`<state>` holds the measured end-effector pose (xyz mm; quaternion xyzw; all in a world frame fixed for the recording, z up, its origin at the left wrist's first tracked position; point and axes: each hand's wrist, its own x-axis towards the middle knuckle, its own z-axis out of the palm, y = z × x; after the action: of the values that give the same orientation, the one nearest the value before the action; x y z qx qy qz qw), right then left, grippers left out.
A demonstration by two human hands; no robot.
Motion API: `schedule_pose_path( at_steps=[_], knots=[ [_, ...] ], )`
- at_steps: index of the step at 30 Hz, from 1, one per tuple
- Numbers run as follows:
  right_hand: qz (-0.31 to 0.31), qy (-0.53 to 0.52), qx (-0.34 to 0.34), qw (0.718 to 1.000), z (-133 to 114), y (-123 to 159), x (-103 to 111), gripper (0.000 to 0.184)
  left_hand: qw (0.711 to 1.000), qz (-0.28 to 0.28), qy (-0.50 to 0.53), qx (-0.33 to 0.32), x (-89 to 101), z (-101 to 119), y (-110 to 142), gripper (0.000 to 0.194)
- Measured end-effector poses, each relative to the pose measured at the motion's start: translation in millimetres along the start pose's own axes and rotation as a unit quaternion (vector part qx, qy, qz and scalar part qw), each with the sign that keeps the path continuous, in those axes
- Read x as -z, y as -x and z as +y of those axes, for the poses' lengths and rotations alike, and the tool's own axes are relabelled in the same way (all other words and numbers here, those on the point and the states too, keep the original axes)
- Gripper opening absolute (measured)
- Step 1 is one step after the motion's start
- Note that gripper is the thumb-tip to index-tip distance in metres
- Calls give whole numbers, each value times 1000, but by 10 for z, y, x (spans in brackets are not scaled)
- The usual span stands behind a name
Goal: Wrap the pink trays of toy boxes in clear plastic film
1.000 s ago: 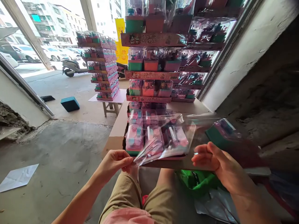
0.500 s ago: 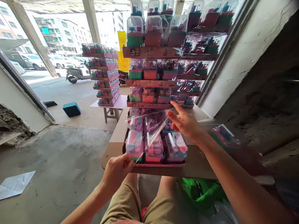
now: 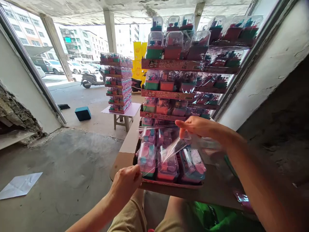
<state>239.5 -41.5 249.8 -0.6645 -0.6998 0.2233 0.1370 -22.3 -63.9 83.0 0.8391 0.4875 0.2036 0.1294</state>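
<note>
A display tray (image 3: 172, 184) of clear-lidded boxes lies on the table right in front of me, with several pink, green and blue boxes (image 3: 168, 167) in it. Thin clear plastic film (image 3: 172, 150) stretches in a slanting fold over these boxes. My left hand (image 3: 127, 178) is closed in a pinch on the film at the tray's near left corner. Above the tray's right side, my right hand (image 3: 196, 126) has its fingers bent around the film's upper part. The film hides some of the rear boxes.
Stacked trays of boxes (image 3: 169, 94) rise behind the tray, with more to the right. A stool (image 3: 122, 122) outside carries another stack (image 3: 119, 85). A blue block (image 3: 82, 114) and a white sheet (image 3: 20, 185) lie on the floor. A green bag (image 3: 205, 216) is below the table (image 3: 125, 161).
My right hand has gone from spread fingers to bent ones on the film. My left hand keeps its pinch at the corner. The view has shifted, so the stacks appear lower and further right.
</note>
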Motion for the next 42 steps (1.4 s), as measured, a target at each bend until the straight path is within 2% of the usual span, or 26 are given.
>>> schedule_pose_path(
  at_steps=[4,7,8,10,14,16,17,19,21,22,24,26,28,30,32,34,37,40,42],
  knots=[
    [5,-83,-60,995,420,531,-144,71,999,27,42,3,15,-23,13,19],
    [77,-150,-103,980,706,866,-419,55,995,29,93,18,35,-21,20,18],
    [112,-186,-121,969,762,953,-540,50,993,25,112,25,42,-22,23,18],
    [170,-276,-152,934,794,1097,-803,52,989,17,144,34,51,-27,31,20],
    [198,-426,-189,862,660,1271,-1208,52,985,8,171,34,65,-33,46,24],
    [225,-450,-198,841,611,1295,-1254,53,984,13,174,27,74,-22,48,24],
    [260,-439,-194,838,605,1288,-1234,55,985,19,171,21,77,-15,47,24],
    [345,-372,-168,845,610,1237,-1134,60,987,36,157,9,77,-1,43,23],
    [376,-304,-132,865,594,1146,-1011,68,989,57,137,-5,70,3,38,22],
    [359,-289,-116,880,565,1093,-961,72,989,67,128,-14,64,1,37,22],
    [288,-300,-95,905,460,989,-904,79,989,89,112,-32,49,-11,40,22],
    [259,-309,-73,912,314,909,-900,84,989,108,91,-54,33,-29,47,23],
    [305,-270,-42,912,158,865,-909,89,988,123,62,-74,16,-46,56,24],
    [369,-185,-7,911,13,838,-873,92,987,130,31,-92,-2,-57,61,25],
    [370,-105,22,923,-104,780,-764,84,986,129,5,-109,-17,-60,60,26],
    [319,-63,39,945,-182,650,-605,76,985,124,-13,-123,-22,-53,56,26],
    [204,-83,49,974,-228,340,-378,75,982,127,-35,-137,-9,-32,50,24],
    [84,-147,18,985,-220,56,-239,81,976,146,-50,-154,10,-21,48,26],
    [25,-168,-9,985,-187,-19,-186,84,972,162,-48,-164,12,-31,48,27]
  ],
)
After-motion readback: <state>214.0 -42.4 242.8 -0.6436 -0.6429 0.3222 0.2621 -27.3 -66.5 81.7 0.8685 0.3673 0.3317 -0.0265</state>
